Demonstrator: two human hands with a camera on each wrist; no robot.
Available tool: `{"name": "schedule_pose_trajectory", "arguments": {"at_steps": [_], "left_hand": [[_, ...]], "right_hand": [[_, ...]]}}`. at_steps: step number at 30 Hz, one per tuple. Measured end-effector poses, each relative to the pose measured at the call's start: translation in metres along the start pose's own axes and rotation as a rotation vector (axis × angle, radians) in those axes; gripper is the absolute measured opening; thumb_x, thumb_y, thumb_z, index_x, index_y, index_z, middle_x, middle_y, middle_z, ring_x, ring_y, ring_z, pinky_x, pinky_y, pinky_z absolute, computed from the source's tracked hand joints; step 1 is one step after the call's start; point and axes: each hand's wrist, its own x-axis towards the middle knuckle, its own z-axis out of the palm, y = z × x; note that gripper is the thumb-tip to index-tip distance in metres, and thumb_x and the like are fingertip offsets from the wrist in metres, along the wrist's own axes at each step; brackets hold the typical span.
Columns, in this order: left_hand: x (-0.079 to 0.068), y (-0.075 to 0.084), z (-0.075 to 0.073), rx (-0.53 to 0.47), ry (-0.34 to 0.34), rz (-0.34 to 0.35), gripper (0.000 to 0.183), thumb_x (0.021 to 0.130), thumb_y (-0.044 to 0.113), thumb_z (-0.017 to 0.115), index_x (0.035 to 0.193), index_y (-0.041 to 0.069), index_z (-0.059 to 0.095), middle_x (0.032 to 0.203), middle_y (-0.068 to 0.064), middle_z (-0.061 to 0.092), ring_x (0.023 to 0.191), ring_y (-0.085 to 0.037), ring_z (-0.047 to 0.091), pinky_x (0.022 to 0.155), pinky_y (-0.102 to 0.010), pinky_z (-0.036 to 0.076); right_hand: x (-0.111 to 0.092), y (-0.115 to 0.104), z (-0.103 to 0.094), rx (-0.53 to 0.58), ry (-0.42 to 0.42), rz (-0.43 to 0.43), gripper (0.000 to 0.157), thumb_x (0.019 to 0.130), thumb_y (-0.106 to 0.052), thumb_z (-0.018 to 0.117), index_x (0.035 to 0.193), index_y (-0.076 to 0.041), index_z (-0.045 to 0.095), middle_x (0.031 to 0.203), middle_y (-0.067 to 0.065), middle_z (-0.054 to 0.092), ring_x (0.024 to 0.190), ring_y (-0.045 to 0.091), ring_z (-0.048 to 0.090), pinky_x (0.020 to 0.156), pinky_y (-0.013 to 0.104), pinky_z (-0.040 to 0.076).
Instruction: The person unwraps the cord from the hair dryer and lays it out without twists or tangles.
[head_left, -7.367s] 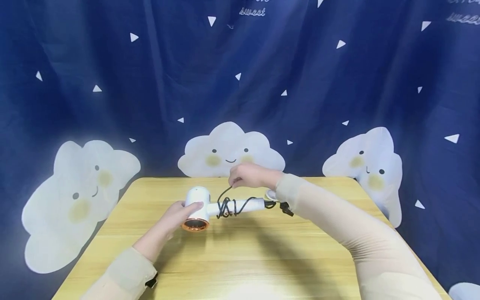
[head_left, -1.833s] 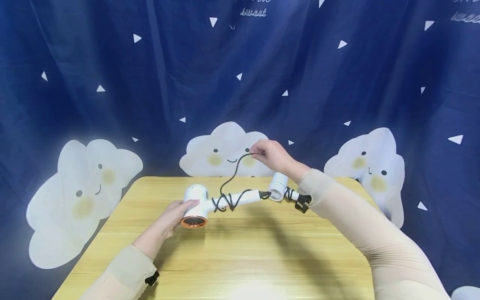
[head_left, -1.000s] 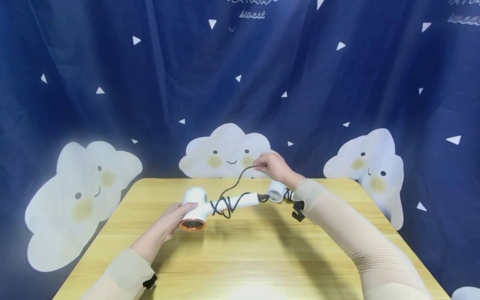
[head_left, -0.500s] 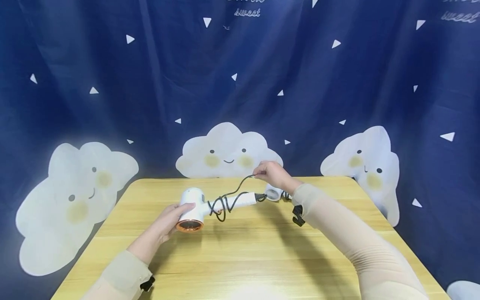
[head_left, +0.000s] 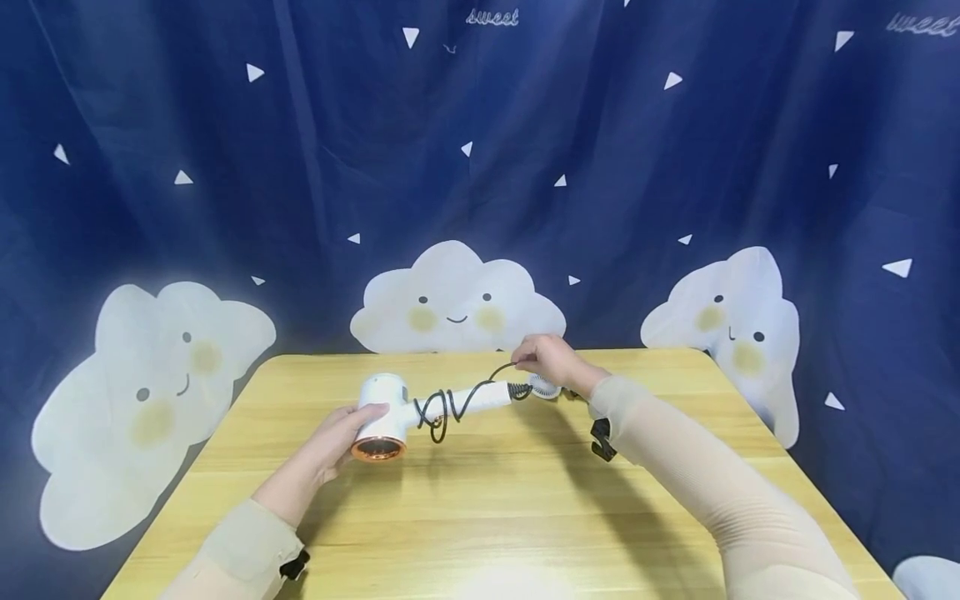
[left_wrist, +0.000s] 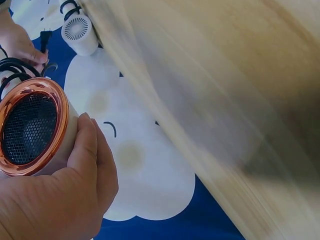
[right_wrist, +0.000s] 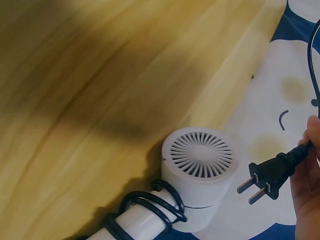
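My left hand (head_left: 341, 437) grips the round head of a white hair dryer (head_left: 384, 396), held above the table; its copper-ringed grille (left_wrist: 30, 130) shows close up in the left wrist view. A black cord (head_left: 438, 417) loops loosely around its handle. At the far side my right hand (head_left: 551, 360) pinches the cord just behind a black two-pin plug (right_wrist: 272, 175), whose prongs point away from the fingers. Behind that hand, a second white hair dryer (right_wrist: 200, 160) lies at the table's back, cord wound about its handle; the head view shows only part of it.
The wooden table (head_left: 480, 517) extends in front of both hands, its far edge just behind the second dryer. A dark blue curtain (head_left: 480, 208) with smiling white clouds hangs behind. Black pieces (head_left: 295, 565) sit at the sleeve cuffs.
Since the earliest frame, the right hand has moved right with the cord, and the loops hang looser. Over the last two seconds it has come down from a raised position. The left hand keeps its grip.
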Motion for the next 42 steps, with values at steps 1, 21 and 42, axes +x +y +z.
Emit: {"name": "schedule_pose_trajectory", "arguments": {"at_steps": [1, 21, 42], "left_hand": [[0.0, 0.0, -0.001, -0.002, -0.001, 0.001, 0.06, 0.099, 0.037, 0.059, 0.132, -0.011, 0.045, 0.094, -0.007, 0.07, 0.085, -0.019, 0.069, 0.077, -0.031, 0.058], [0.0, -0.002, -0.005, 0.0, 0.017, -0.008, 0.061, 0.099, 0.039, 0.059, 0.131, -0.011, 0.046, 0.096, -0.007, 0.07, 0.086, -0.018, 0.069, 0.078, -0.029, 0.057], [0.001, -0.003, -0.011, 0.002, 0.028, -0.001, 0.062, 0.097, 0.039, 0.06, 0.129, -0.012, 0.049, 0.094, -0.007, 0.071, 0.086, -0.019, 0.069, 0.079, -0.029, 0.057]], "right_hand": [[-0.001, 0.0, 0.001, -0.007, -0.001, -0.005, 0.008, 0.087, -0.007, 0.076, 0.095, -0.008, 0.079, 0.09, 0.0, 0.072, 0.087, 0.019, 0.068, 0.082, 0.035, 0.056], [-0.04, -0.002, 0.024, -0.034, -0.075, -0.064, 0.009, 0.087, -0.007, 0.077, 0.08, -0.011, 0.073, 0.077, -0.007, 0.063, 0.069, 0.008, 0.056, 0.065, 0.026, 0.051], [-0.067, -0.023, 0.027, -0.055, -0.125, -0.26, 0.01, 0.085, -0.002, 0.077, 0.092, -0.007, 0.075, 0.09, 0.0, 0.07, 0.084, 0.012, 0.061, 0.077, 0.026, 0.055]]}}
